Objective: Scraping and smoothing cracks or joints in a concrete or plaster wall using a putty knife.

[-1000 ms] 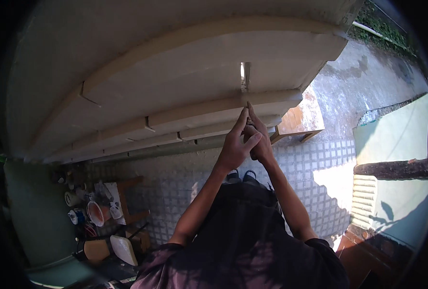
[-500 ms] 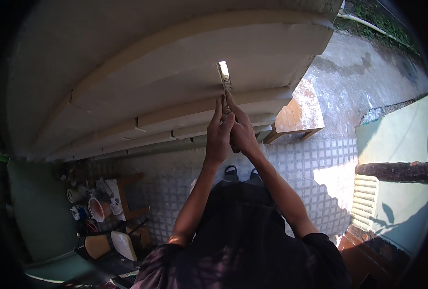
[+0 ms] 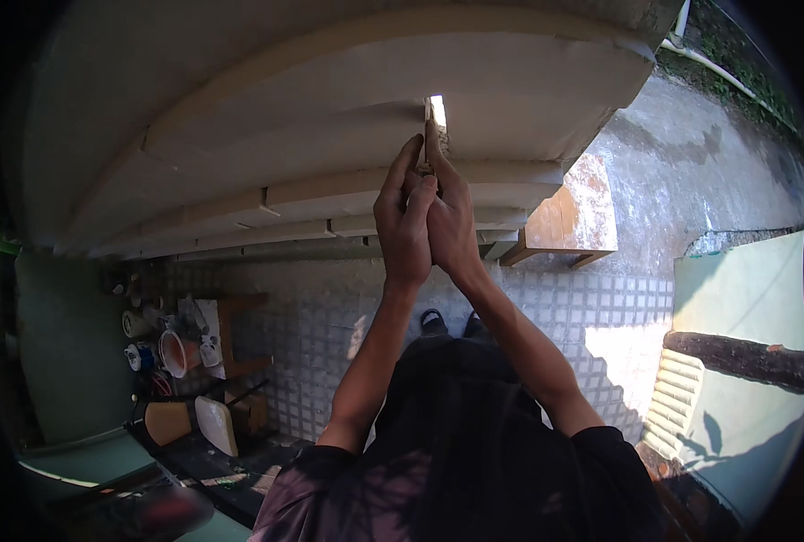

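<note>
Head view: looks down past a dark shirt (image 3: 492,461) nearest, then along two bare forearms stretched toward the far side. Joins left hand (image 3: 400,230) and right hand (image 3: 454,217) just ahead, pressed together along the inner sides, with fingers pointing far and a thumb lying over the middle. Cannot tell whether the fingers pinch anything; shows only a small rough patch between them, too small to name. Brings the fingertips up to a narrow bright slot (image 3: 438,110) in a cream stepped moulding (image 3: 329,99), overlapping its near left edge in view; cannot tell exact contact. Extends the moulding left and right across the far side of the hands.

Below, shows dark sandals (image 3: 432,318) on a tiled floor (image 3: 619,298). To the left, shows a cream rounded panel (image 3: 216,425), then an orange bucket (image 3: 174,354) beside a blue-and-white can (image 3: 138,356); cannot make out any label there, too small and dim to read. Farther right, shows a wooden table (image 3: 569,217) with whitish smears, then grey concrete ground (image 3: 655,154), a white pipe (image 3: 714,70) and greenery (image 3: 745,54) farthest.
</note>
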A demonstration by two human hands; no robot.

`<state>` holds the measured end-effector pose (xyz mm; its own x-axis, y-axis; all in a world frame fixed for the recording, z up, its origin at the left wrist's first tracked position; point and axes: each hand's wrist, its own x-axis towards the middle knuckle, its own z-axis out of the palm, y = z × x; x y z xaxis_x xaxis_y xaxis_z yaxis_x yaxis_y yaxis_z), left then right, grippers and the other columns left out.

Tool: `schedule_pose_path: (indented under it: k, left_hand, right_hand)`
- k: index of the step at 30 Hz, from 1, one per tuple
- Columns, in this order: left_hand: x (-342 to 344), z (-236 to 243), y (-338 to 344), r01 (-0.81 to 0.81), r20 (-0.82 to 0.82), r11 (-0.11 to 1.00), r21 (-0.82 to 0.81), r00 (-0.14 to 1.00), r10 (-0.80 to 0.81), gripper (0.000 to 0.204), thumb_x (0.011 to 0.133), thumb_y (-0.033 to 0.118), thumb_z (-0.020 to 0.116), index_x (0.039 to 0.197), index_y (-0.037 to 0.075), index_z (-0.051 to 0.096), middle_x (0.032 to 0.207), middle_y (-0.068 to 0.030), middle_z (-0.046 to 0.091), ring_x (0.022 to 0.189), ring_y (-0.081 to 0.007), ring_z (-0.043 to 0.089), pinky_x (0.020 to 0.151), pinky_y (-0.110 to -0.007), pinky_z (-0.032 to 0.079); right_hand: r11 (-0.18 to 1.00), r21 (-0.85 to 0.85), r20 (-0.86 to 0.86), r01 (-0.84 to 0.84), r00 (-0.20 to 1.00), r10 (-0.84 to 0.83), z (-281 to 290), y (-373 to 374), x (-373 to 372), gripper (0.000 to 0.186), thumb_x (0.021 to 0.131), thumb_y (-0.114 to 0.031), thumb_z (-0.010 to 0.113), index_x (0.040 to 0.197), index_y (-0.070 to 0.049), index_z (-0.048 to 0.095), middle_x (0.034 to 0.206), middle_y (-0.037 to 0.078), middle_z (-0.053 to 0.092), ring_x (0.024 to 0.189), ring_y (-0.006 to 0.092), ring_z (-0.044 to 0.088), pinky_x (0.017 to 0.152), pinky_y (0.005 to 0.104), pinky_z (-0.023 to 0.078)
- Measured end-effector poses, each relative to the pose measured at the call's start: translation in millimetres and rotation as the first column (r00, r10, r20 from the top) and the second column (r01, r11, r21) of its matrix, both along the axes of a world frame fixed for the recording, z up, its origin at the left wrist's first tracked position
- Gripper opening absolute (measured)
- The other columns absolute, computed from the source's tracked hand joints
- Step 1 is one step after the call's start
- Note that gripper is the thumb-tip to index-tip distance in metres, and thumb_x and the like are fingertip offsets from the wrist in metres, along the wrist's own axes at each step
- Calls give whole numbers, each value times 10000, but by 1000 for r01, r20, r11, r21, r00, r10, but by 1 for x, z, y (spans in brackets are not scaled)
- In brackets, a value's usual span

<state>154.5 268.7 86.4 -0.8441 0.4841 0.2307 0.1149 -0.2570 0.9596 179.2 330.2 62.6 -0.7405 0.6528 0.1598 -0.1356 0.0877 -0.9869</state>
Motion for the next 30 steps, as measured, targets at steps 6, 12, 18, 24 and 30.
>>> schedule_pose_path:
  k: [6,12,18,24,30]
  left_hand:
    - [0,-49,-3,-31,164,992,-121,985,51,452,953,127,497,1362,-58,545,1300,-129,611,1172,-170,556,1039,-299,398]
    - [-3,-4,-6,-6,81,998,-55,997,10,468,969,159,504,1389,-45,525,1284,-192,630,1159,-220,595,1017,-316,431]
    - [-5,-27,-1,-40,52,996,-74,998,44,426,958,121,502,1340,-56,570,1187,-132,662,1079,-153,600,972,-298,447]
    - [9,-54,-6,-74,56,978,-195,995,87,423,954,104,495,1337,-59,570,1191,-146,661,1090,-178,602,970,-316,456]
    - [9,-3,-5,-33,-16,998,-47,999,32,431,957,92,490,1356,-61,552,1227,-162,647,1099,-185,608,964,-315,463]
  right_hand:
    - [1000,-4,137,17,990,-17,-38,-6,5,659,876,-63,447,1523,-4,331,990,305,660,861,294,679,812,365,508]
    - [1000,-12,36,28,999,-28,13,-5,-1,647,880,-73,464,1506,36,340,830,212,648,766,172,591,729,331,501]
    - [1000,19,-61,17,998,-16,-9,-4,3,644,893,-82,486,1509,37,341,804,134,628,758,121,560,688,292,491]
    - [988,-151,150,-9,988,32,-44,-10,16,597,935,-75,472,1514,19,361,898,81,610,759,98,524,670,253,483]
    - [990,135,-55,-48,997,55,7,0,13,633,929,-109,511,1520,29,332,824,67,603,752,101,527,662,264,473]
